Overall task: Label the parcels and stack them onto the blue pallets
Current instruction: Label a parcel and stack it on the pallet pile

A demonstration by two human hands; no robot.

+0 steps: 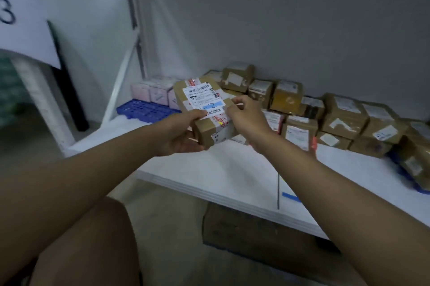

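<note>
Nearest the camera, two bare forearms reach forward over a bent knee and a bare floor. The left hand [183,133] cups a small cardboard parcel [207,111] from beneath and from its near side, fingers curled under it and thumb lying on the top edge. The right hand [244,114] has its fingers pinched at the parcel's right edge, seemingly pressing down or peeling something white there; exactly what they pinch is too small to tell.

The parcel is held in the air above the white bench [209,164], tilted toward the viewer. It is a plain brown box, sealed with glossy tape bearing red print. A white shipping label [206,99] with barcode already lies flat on top, with a blue stripe marked by hand. Labelling of this one looks nearly finished; stacking it is not yet done.

The bench is smooth and white, with a strip of blue tape [290,196] near its front edge.

Farther back, a blue pallet [146,110] of gridded plastic lies at the left, carrying pale pink boxes [153,92]. To the right, many brown cardboard parcels [337,120] with white labels are stacked in rows against the grey wall, suggesting the job is well underway.
</note>
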